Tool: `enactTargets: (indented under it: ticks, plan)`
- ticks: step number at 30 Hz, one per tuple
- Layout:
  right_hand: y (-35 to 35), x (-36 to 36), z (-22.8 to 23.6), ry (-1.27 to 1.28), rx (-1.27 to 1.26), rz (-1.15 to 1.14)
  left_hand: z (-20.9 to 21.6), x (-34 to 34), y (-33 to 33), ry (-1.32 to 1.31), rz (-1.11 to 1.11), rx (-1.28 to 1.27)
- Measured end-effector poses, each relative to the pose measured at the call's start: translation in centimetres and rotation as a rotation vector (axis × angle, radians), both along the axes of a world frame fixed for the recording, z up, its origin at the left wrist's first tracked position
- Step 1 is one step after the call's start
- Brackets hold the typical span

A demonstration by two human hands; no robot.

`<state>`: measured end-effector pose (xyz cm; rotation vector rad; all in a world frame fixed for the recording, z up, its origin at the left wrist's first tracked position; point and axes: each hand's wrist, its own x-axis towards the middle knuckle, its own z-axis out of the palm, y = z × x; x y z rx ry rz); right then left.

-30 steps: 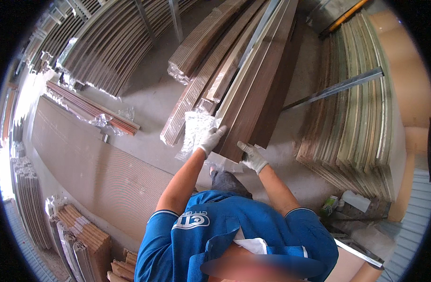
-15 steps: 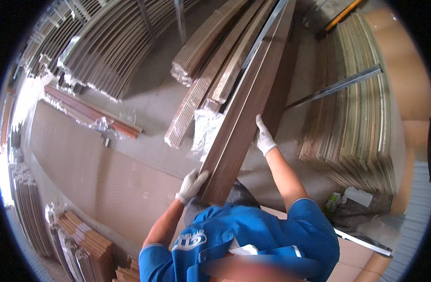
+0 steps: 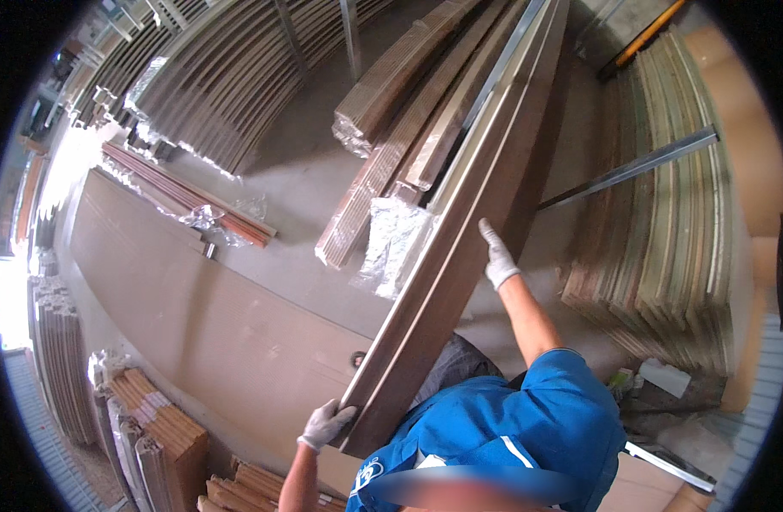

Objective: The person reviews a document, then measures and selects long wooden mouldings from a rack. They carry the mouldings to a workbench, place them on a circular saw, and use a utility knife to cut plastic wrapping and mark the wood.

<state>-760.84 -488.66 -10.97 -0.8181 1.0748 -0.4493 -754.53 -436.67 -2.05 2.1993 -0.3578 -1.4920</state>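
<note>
A long dark brown board (image 3: pixel 429 341) with pale lines along its edges slants from near my lap toward the far top right. My left hand (image 3: pixel 327 424), in a whitish glove, grips the left edge at its near end. Farther along, on the opposite edge, my gloved right hand (image 3: pixel 498 260) holds it with the thumb side up; some of its fingers are hidden behind the board. Just left of the board lie several plastic-wrapped bundles of ribbed strips (image 3: pixel 350 213) and a crumpled sheet of clear wrapping (image 3: pixel 396 243).
Several upright panels (image 3: pixel 665 222) lean at the right behind a metal bar (image 3: pixel 631 166). Long curved stock (image 3: pixel 212 90) fills the far left. A large flat beige sheet (image 3: pixel 204 307) lies at the left, with reddish strips (image 3: pixel 186 196) beyond it. Brown bundles (image 3: pixel 165 427) stand near left.
The board's near end has swung left and toward me, with my left hand on it. My right hand keeps its hold on the right edge. The view has shifted slightly.
</note>
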Motion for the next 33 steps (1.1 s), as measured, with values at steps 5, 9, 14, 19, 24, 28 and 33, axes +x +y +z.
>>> enactTargets:
  ticks: [5,9,14,19,24,28,33]
  plan:
    - [-1.4,-0.4,-0.4,-0.009,0.055,0.041,0.6,-3.0,-2.8,-0.409,-0.009,0.034]
    - [0.5,1.7,0.5,0.011,-0.178,0.094,-1.1,-1.2,-1.2,-0.453,-0.013,-0.019]
    - [3.7,2.4,3.0,-0.037,-0.136,0.096,-2.6,0.9,2.2,-0.325,-0.007,-0.079]
    - [11.9,-2.7,5.2,-0.146,0.225,0.274,-1.0,3.0,-7.7,-0.149,-0.069,-0.113]
    - [16.8,-6.0,7.9,-0.069,-0.093,0.216,-0.6,4.6,-17.0,-0.132,-0.117,-0.525]
    - [1.2,-2.8,8.2,-0.297,0.117,0.222,2.4,2.7,-9.4,0.055,-0.004,-0.222]
    - [-13.0,1.6,6.4,-0.312,0.083,0.073,10.3,-1.9,1.7,0.129,0.213,0.017]
